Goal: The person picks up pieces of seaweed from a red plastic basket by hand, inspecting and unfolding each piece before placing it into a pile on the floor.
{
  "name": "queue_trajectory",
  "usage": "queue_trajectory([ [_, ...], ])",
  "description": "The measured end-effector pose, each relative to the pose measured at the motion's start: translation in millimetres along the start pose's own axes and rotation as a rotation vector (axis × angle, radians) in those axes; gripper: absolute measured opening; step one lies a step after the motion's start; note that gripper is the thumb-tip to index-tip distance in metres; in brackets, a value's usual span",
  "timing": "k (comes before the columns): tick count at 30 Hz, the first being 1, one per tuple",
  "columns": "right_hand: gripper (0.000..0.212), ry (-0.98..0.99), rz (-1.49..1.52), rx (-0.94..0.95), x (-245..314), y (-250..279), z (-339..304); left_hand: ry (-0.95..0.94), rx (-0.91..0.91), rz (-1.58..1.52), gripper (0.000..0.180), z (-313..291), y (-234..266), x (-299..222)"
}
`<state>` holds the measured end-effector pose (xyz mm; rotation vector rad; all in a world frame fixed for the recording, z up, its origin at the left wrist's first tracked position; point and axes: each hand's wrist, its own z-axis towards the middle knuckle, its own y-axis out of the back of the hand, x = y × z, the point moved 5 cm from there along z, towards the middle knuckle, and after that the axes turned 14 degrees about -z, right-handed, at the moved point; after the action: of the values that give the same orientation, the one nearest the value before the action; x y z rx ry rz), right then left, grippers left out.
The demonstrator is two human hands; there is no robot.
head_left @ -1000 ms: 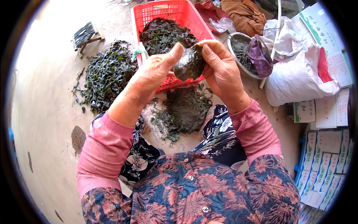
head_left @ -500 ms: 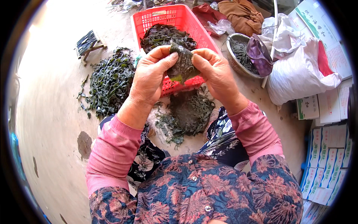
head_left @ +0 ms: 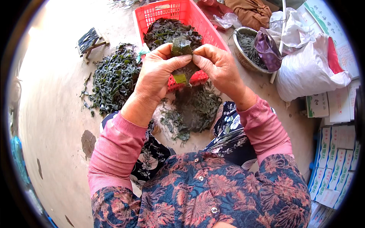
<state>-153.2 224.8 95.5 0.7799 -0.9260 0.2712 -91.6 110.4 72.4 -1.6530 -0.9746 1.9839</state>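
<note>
The left hand (head_left: 156, 72) and right hand (head_left: 222, 70) have drawn closer, thumb tips meeting.
Both pinch the dark green seaweed piece (head_left: 181, 45), seen in front of the red perforated plastic crate (head_left: 210, 31).

Pale floor (head_left: 57, 114): red basket (head_left: 208, 28), dark seaweed heap (head_left: 114, 79), small stool (head_left: 90, 41), round bowl (head_left: 243, 57).

Strong light falls from the far left corner of the floor (head_left: 57, 125), where glare burns the surface nearly white. Softer shade dulls the stacked boxes (head_left: 334, 165) by its right edge. The left hand (head_left: 157, 72) and right hand (head_left: 218, 68) look fairly crisp; the seaweed piece (head_left: 181, 46) catches a faint sheen. Fisheye distortion bows the outer parts, and the corners fall to black.
</note>
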Motion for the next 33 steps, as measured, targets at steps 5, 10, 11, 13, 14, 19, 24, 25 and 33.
queue_trajectory([
  [5, 0.013, -0.027, 0.014, 0.034, -7, -1, 4, -0.175, 0.09, 0.293, 0.018, 0, -7, -3],
  [10, 0.014, -0.109, 0.294, 0.069, -3, -1, 7, -0.337, 0.101, 0.579, 0.014, -2, -16, -13],
  [11, 0.015, -0.144, 0.42, 0.075, -4, -4, 7, -0.379, 0.105, 0.611, 0.014, -3, -16, -13],
  [13, 0.016, 0.02, 0.306, -0.017, 0, -3, 6, -0.473, 0.115, 0.682, 0.014, -2, -16, -15],
  [14, 0.016, -0.014, 0.318, -0.011, 0, -3, 5, -0.511, 0.129, 0.727, 0.013, -4, -18, -17],
  [19, 0.017, -0.272, 0.573, 0.07, -15, -13, 0, -0.606, 0.134, 0.801, 0.016, -6, -25, -16],
  [24, 0.014, -0.38, 0.361, -0.012, -28, -16, 0, -0.424, -0.027, 0.291, 0.016, 1, -7, -21],
  [25, 0.014, -0.406, 0.367, 0.007, -37, -16, -2, -0.395, -0.036, 0.179, 0.016, 4, -3, -24],
  [33, 0.016, -0.583, 0.261, 0.077, -100, -17, -19, -0.429, -0.126, -0.169, 0.015, 7, 35, -54],
])
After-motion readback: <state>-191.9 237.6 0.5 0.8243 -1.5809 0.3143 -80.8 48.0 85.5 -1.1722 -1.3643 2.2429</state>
